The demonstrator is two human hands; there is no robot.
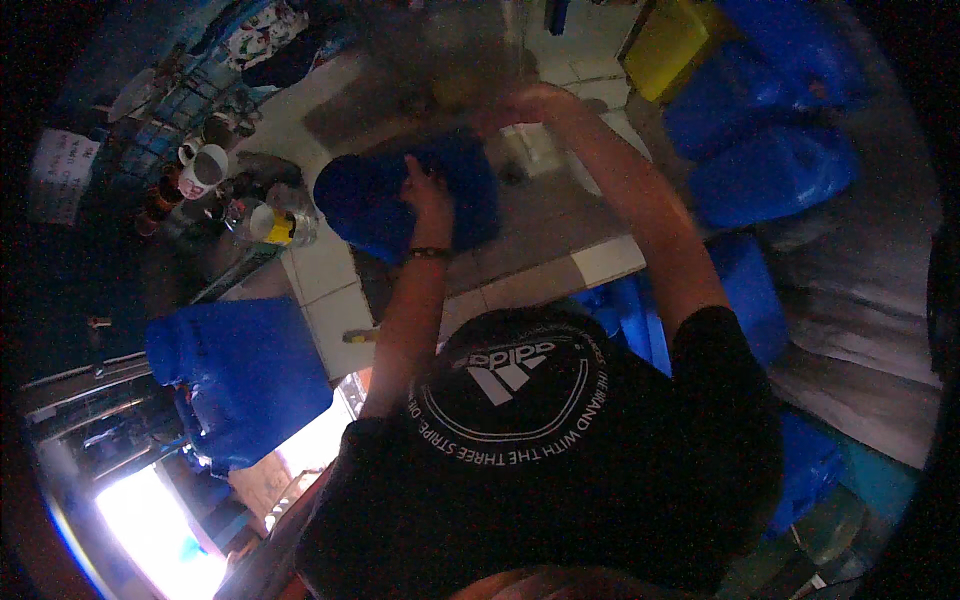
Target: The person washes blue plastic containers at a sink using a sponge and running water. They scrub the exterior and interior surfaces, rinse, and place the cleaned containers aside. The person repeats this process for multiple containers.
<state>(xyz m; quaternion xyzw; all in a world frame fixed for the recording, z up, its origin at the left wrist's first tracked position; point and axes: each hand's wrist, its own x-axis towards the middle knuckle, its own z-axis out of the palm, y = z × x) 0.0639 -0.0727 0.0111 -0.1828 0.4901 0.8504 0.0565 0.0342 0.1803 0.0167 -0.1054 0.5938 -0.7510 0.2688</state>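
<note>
My left hand (428, 196) grips the rim of a round dark blue basin (365, 200) held out in front of my chest; a dark band sits on that wrist. My right hand (528, 102) is raised higher and further out. It is motion-blurred against a smeared grey-brown object (440, 45) at the top of the view. Whether the fingers close on that object I cannot tell. My black T-shirt (560, 450) with a white round print fills the lower middle.
A blue jerrycan (240, 375) stands at lower left, and several blue containers (775, 165) and a yellow one (670, 38) at upper right. Mugs (205, 170) and a yellow-lidded jar (275, 226) sit on a rack at left. Tiled floor (560, 235) lies below.
</note>
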